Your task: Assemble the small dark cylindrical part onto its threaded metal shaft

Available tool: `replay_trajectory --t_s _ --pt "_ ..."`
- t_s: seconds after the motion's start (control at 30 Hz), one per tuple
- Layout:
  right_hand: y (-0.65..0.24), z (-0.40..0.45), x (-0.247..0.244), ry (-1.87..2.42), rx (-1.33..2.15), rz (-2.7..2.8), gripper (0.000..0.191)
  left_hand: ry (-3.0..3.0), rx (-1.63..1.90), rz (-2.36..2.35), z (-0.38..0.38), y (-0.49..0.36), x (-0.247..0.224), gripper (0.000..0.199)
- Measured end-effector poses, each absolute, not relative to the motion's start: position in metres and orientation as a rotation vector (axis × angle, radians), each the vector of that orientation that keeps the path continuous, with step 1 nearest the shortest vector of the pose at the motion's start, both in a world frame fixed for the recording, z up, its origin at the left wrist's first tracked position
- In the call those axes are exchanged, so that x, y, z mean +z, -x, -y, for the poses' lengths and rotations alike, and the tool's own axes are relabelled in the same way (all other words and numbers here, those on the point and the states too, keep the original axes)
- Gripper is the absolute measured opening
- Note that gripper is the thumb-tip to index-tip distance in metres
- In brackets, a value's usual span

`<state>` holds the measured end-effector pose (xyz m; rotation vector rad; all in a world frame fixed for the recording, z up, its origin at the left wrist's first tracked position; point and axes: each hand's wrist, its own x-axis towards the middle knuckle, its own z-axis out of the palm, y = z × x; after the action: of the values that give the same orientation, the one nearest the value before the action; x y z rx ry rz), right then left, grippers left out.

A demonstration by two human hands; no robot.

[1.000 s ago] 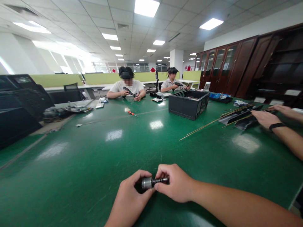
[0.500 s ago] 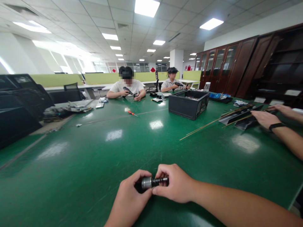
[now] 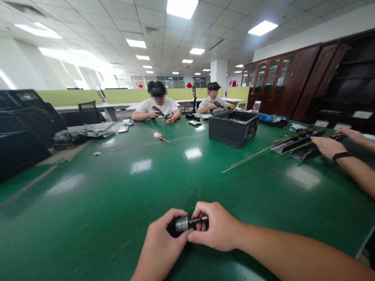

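Low in the middle of the view I hold a small silver metal cylinder with a dark, spring-wound shaft [image 3: 182,224]. My left hand [image 3: 164,240] is closed around the cylinder end, with the thumb below and the fingers above. My right hand [image 3: 218,226] pinches the shaft side, its thumb close to the left thumb and its curled fingers behind the coils. The part lies about level, the shaft pointing right. The fingers hide its left end and some of the shaft. Both hands are over the green tabletop [image 3: 123,210].
A black computer case [image 3: 225,130] stands toward the far right. An orange screwdriver [image 3: 163,139] lies mid-table. Thin rods [image 3: 249,159] and metal channels [image 3: 293,141] lie at right, beside another person's hands [image 3: 329,148]. Two people [image 3: 158,107] sit across, holding power tools.
My hands keep their grip, with only a slight shift of the fingers and the part. Across the table, the person on the right has moved their hands and tool a little.
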<state>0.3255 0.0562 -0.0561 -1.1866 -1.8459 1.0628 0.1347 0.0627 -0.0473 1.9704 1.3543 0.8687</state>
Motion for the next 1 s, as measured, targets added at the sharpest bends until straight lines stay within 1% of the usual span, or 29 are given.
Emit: replay_trajectory --t_s 0.13,0.23,0.5,0.73,0.9,1.0 --pt "-0.3260 -0.0573 -0.0565 1.180 1.062 1.851 0.024 -1.969 0.866 -1.368 -0.0638 -0.1344 -0.0480 0.019" --pt "-0.3263 -0.0576 -0.0558 1.184 1.045 1.855 0.018 -1.979 0.864 -1.375 -0.0647 -0.1333 -0.0495 0.019" --pt "-0.3269 -0.0582 -0.0539 1.240 0.941 1.878 0.009 -1.973 0.862 -1.385 -0.0643 -0.1344 -0.0475 0.017" --pt "-0.3274 -0.0603 -0.0564 1.226 0.952 1.866 0.008 -1.943 0.856 -1.395 -0.0641 -0.1328 -0.0499 0.018" --pt "-0.3271 -0.0597 -0.0561 1.217 0.987 1.842 0.013 -1.947 0.860 -1.386 -0.0640 -0.1334 -0.0494 0.018" --pt "-0.3269 -0.0598 -0.0547 1.228 0.971 1.832 0.013 -1.945 0.859 -1.391 -0.0642 -0.1341 -0.0480 0.019"
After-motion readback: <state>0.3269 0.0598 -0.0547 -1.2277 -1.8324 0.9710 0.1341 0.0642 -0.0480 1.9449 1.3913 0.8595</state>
